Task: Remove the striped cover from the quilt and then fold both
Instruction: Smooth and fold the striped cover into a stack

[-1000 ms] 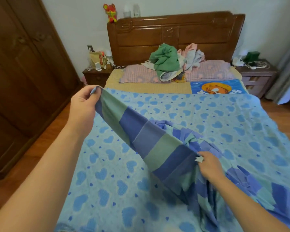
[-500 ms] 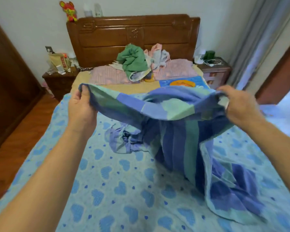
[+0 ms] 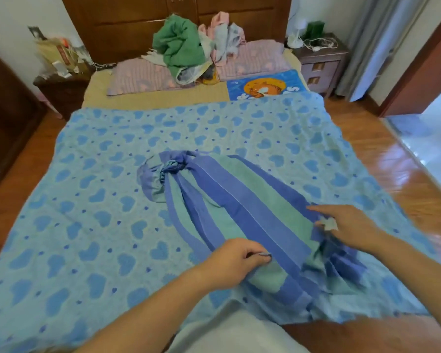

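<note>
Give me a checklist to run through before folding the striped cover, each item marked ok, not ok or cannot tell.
1. Striped cover off the quilt and lying on top of it: ok.
2. Cover spread flat: not ok; its far end is bunched in a twist and the near right part is rumpled.
3. Left hand gripping the near edge: ok, it pinches the fabric.
4. Right hand gripping a corner: cannot tell; it rests on the cover, index finger out, a small white tag under it.
5. Quilt flat underneath: ok where seen.
6. Cover right side out: cannot tell.
</note>
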`<state>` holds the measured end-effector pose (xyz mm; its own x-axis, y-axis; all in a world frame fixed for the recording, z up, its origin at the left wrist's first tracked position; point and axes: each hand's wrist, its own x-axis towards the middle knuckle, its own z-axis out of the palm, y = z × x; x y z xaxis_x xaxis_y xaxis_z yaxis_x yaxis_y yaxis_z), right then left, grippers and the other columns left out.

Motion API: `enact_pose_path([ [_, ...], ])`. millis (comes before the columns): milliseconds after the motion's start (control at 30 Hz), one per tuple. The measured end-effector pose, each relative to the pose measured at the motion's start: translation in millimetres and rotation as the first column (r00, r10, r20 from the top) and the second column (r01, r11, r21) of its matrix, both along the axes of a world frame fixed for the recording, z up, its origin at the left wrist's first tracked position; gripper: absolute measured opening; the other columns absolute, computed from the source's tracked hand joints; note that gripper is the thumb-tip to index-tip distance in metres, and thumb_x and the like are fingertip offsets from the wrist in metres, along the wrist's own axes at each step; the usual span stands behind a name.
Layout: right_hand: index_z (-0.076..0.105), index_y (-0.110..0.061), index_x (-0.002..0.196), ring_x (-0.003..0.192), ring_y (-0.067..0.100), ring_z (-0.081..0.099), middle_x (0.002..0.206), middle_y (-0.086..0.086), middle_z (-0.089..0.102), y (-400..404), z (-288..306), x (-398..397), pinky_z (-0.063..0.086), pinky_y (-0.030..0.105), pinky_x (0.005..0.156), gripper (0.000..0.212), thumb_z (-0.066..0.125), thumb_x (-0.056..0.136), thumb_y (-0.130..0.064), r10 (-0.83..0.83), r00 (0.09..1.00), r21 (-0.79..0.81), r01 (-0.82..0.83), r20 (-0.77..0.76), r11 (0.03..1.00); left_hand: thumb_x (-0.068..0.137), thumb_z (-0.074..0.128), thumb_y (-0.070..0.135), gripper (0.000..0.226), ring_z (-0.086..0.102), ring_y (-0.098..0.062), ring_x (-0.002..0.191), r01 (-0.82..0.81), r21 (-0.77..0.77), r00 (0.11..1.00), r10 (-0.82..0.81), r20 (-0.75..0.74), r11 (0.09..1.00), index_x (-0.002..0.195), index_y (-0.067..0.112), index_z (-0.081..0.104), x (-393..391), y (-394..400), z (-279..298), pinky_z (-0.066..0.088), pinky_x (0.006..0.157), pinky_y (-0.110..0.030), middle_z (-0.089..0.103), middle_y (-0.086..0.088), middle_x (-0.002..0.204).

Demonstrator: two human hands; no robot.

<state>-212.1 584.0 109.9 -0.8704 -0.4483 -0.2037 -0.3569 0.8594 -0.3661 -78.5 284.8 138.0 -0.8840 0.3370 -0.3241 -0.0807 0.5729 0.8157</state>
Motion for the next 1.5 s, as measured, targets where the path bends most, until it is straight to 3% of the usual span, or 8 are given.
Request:
enact_pose_path([
  [167,0.06,-0.039,0.125,0.1,0.005,0.067,0.108,-0.006,0.072,-76,69,56,0.053,0.025,0.089,0.045,0.076,0.084,-0.027,0.329,0.785,-0.525,-0.006,0.525,0.851,0.096,0.063,0.02,0.008,0.052,0.005,0.054,-0.103,0.09,0.981,0.116,-0.156,0.991,0.098,0.025,0.069,-7,36,18,0.042,0.057,-0.016,0.06,0.021,0.058],
  [367,0.072,-0.033,0.098,0.086,0.005,0.067,0.092,-0.013,0.073,-72,69,73,0.052,0.026,0.075,0.039,0.057,0.089,0.001,0.231,0.931,-0.557,-0.036,0.284,0.83,0.09,0.072,0.021,0.029,0.043,-0.012,0.057,-0.305,0.372,0.93,0.358,-0.079,0.877,0.104,0.021,0.047,-9,42,22,0.038,0.056,-0.026,0.044,-0.003,0.064],
  [500,0.071,-0.033,0.081,0.064,0.0,0.055,0.07,-0.013,0.065,-42,98,66,0.042,0.019,0.06,0.015,0.062,0.093,-0.03,0.191,0.964,-0.641,-0.03,0.184,0.767,0.09,0.071,0.029,0.022,0.059,-0.007,0.085,-0.163,0.033,0.951,0.166,-0.263,0.986,0.109,0.026,0.059,-18,20,8,0.05,0.079,-0.031,0.062,0.009,0.09],
  [600,0.065,-0.021,0.068,0.053,0.002,0.04,0.055,-0.003,0.05,-25,119,64,0.033,0.021,0.05,0.052,0.05,0.088,-0.067,0.104,0.995,-0.635,-0.078,0.003,0.768,0.095,0.066,0.026,0.007,0.06,-0.004,0.091,-0.124,-0.092,0.929,0.083,-0.362,0.988,0.099,0.021,0.067,-40,9,9,0.05,0.083,-0.03,0.064,0.013,0.095],
  [1000,0.058,-0.038,0.068,0.061,-0.009,0.052,0.065,-0.023,0.06,15,180,48,0.038,0.004,0.06,0.029,0.053,0.097,-0.035,-0.416,0.881,-0.785,0.089,-0.225,0.613,0.099,0.056,0.034,0.017,0.054,-0.02,0.069,-0.184,-0.325,0.934,0.061,-0.353,0.928,0.085,0.025,0.056,-86,2,0,0.042,0.061,-0.036,0.058,0.002,0.075],
  [1267,0.063,-0.025,0.077,0.058,0.006,0.046,0.067,-0.006,0.055,44,174,0,0.046,0.03,0.065,0.029,0.048,0.09,-0.046,-0.805,0.552,-0.874,0.478,0.218,0.091,0.104,0.045,0.037,0.033,0.049,-0.02,0.061,-0.284,-0.411,0.957,0.231,-0.176,0.866,0.072,0.032,0.048,-42,-28,-70,0.03,0.055,-0.033,0.048,0.002,0.063],
  [1367,0.073,-0.025,0.097,0.077,0.022,0.057,0.086,0.002,0.062,37,161,-15,0.049,0.038,0.075,0.025,0.052,0.096,-0.039,-0.692,0.681,-0.644,0.645,0.24,0.412,0.103,0.048,0.034,0.033,0.034,-0.01,0.055,-0.275,-0.255,0.949,0.219,-0.226,0.927,0.071,0.026,0.043,-42,-6,-30,0.028,0.057,-0.033,0.038,0.003,0.061],
  [1500,0.065,-0.045,0.115,0.083,-0.007,0.064,0.095,-0.018,0.069,-22,134,22,0.047,0.01,0.068,0.037,0.075,0.08,-0.045,0.09,0.958,-0.431,0.038,0.274,0.902,0.101,0.053,0.031,0.036,0.031,-0.007,0.056,0.004,-0.146,0.961,-0.044,-0.272,0.989,0.069,0.02,0.041,-28,38,44,0.028,0.055,-0.025,0.036,0.007,0.061],
])
